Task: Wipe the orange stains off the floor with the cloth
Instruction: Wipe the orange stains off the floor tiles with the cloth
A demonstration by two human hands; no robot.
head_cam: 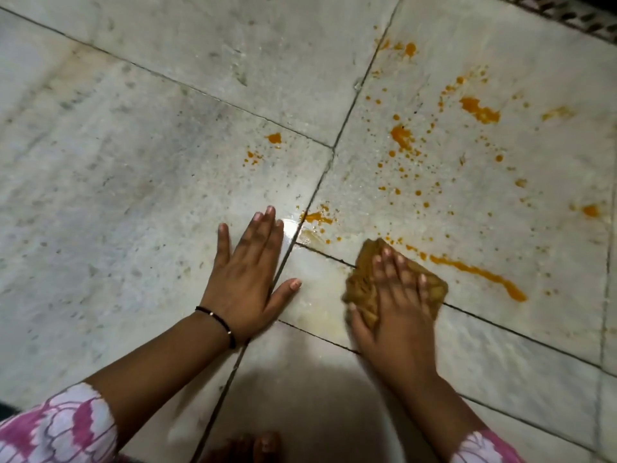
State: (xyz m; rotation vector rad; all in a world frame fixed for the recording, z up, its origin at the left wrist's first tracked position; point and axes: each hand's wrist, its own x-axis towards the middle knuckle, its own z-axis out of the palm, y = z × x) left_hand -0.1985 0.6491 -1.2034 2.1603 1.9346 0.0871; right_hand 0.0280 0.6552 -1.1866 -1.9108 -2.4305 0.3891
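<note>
cloth (364, 289) under right hand (394, 312), stains (477, 272) right

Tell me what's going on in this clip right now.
A person is wiping a pale tiled floor. The right hand presses a brown cloth flat on the tiles, beside a long orange streak. The left hand rests flat on the floor for support. The patch between the hands looks wet and mostly clean, but many orange stains are still scattered farther out to the right.
</note>
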